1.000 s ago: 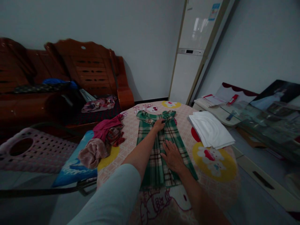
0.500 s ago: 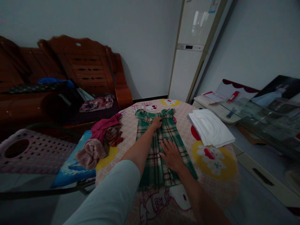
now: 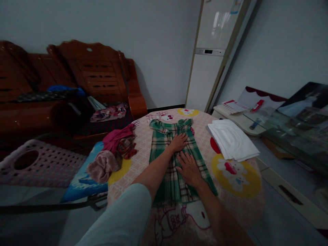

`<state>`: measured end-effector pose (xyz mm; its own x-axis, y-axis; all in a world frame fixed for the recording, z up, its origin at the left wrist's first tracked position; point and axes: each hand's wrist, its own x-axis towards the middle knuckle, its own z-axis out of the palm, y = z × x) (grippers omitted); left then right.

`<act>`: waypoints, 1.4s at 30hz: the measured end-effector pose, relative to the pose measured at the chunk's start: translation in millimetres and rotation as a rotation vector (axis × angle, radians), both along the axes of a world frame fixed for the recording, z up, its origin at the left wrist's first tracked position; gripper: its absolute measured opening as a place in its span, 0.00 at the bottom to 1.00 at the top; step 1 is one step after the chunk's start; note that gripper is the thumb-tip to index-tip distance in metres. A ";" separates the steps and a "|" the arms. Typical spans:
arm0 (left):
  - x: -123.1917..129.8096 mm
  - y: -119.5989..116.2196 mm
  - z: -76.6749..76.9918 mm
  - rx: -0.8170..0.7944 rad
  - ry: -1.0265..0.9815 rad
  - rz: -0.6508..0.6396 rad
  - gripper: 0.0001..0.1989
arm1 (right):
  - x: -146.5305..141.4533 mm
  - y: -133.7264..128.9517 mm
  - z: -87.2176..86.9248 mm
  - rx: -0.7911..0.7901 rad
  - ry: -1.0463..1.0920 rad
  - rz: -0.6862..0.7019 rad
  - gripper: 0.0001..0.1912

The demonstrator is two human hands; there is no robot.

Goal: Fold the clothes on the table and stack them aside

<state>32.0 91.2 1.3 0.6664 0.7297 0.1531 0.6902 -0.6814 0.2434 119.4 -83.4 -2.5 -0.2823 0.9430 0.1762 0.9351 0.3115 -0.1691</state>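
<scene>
A green plaid dress [image 3: 160,174] with ruffled shoulders lies spread on the round table, its neck end away from me. My left hand [image 3: 178,142] rests flat on its upper middle, fingers stretched toward the right. Just below, my right hand [image 3: 189,168] lies with spread fingers on the dress's right half. Both palms press on the cloth and neither hand grips it. The patterned tablecloth [image 3: 139,147] shows all around the dress.
Folded white cloth [image 3: 233,140] lies at the table's right. Crumpled magenta and pink clothes [image 3: 104,164] sit at the left edge, by a blue cushion [image 3: 84,177] and a woven chair [image 3: 51,164]. Behind stand a wooden sofa [image 3: 102,73] and a tall white air conditioner [image 3: 205,78].
My left hand has moved down and right from near the neckline, and its curled fingers have flattened out. My right hand stays nearly in place. The view has shifted slightly.
</scene>
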 end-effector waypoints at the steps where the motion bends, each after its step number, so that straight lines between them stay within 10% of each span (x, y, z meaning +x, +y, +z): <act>1: -0.3 -0.7 1.7 -0.010 -0.001 0.008 0.25 | 0.2 0.0 0.1 0.005 -0.002 0.003 0.29; 12: -70.7 -55.3 21.4 0.043 -0.353 0.073 0.22 | 2.5 1.5 -2.2 0.021 0.000 0.018 0.28; 22: -88.8 -133.2 -5.6 0.010 -0.166 0.054 0.23 | 21.4 3.1 12.5 0.069 0.264 0.006 0.24; 34: -101.8 -206.7 52.0 -0.132 0.080 -0.095 0.13 | 62.7 -107.3 30.3 -0.093 0.126 0.172 0.30; 42: -85.5 -250.6 43.5 -0.042 0.229 -0.116 0.17 | 29.0 -118.9 30.4 -0.049 -0.103 0.103 0.27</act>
